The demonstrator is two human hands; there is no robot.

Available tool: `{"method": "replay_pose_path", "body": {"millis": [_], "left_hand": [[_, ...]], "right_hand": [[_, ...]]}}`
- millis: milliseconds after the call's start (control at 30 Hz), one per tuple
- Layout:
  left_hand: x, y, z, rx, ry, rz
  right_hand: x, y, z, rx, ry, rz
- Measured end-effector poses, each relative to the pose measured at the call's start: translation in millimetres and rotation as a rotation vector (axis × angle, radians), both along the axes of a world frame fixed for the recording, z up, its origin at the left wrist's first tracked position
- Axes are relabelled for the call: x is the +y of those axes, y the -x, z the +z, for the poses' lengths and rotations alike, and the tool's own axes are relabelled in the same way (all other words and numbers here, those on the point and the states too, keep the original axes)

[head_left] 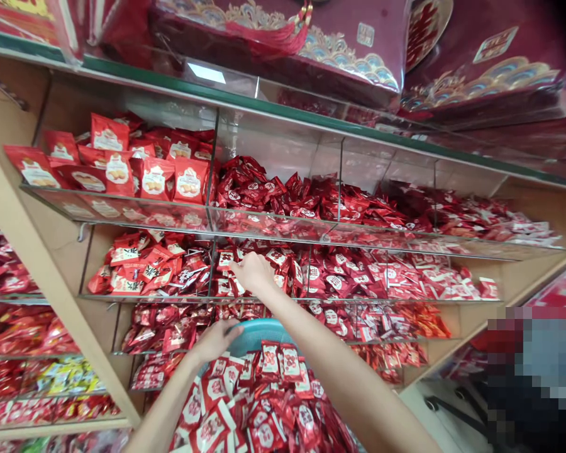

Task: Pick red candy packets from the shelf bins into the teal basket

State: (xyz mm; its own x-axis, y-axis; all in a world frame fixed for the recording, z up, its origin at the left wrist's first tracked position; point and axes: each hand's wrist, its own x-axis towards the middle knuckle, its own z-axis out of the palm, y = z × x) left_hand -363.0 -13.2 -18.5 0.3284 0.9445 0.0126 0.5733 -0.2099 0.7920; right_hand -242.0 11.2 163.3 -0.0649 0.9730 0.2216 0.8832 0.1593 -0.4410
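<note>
A teal plastic basin [259,328] is in front of me, heaped with small red and white candy packets [264,434]. My left hand [217,340] is at its back left rim, closed there with its fingertips over the edge. Above the basin, my right hand [253,273] reaches into a compartment of the middle shelf. Its fingers are bent together among red and white packets [226,259]; whether a packet is between them is hidden.
Glass dividers split the wooden shelves into compartments of red packets [334,270]. A glass shelf edge [264,229] runs above my right hand. Large maroon packages [349,44] lie on top. At lower right is a blurred-out person [538,384]. Another shelf unit [42,340] stands left.
</note>
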Motion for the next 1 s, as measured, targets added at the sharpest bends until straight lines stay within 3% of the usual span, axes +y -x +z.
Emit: {"method": "replay_pose_path", "body": {"millis": [267, 567, 833, 933, 1000], "left_hand": [[0.9, 1.5, -0.5, 0.015, -0.013, -0.011], [1.0, 2.0, -2.4, -0.016, 0.008, 0.016], [2.0, 0.8, -0.4, -0.017, 0.012, -0.001], [1.5, 0.0, 1.2, -0.034, 0.024, 0.004], [1.0, -0.5, 2.4, -0.046, 0.04, 0.007]], "right_hand": [[23.0, 0.1, -10.5, 0.506, 0.23, 0.064], [21.6, -8.8, 16.9, 0.859, 0.482, 0.208], [-2.4, -23.0, 34.1, 1.116, 0.515, 0.288], [-28.3, -41.3, 34.2, 1.227, 0.471, 0.321], [-53.6, -59.3, 24.3, 1.288, 0.406, 0.341]]}}
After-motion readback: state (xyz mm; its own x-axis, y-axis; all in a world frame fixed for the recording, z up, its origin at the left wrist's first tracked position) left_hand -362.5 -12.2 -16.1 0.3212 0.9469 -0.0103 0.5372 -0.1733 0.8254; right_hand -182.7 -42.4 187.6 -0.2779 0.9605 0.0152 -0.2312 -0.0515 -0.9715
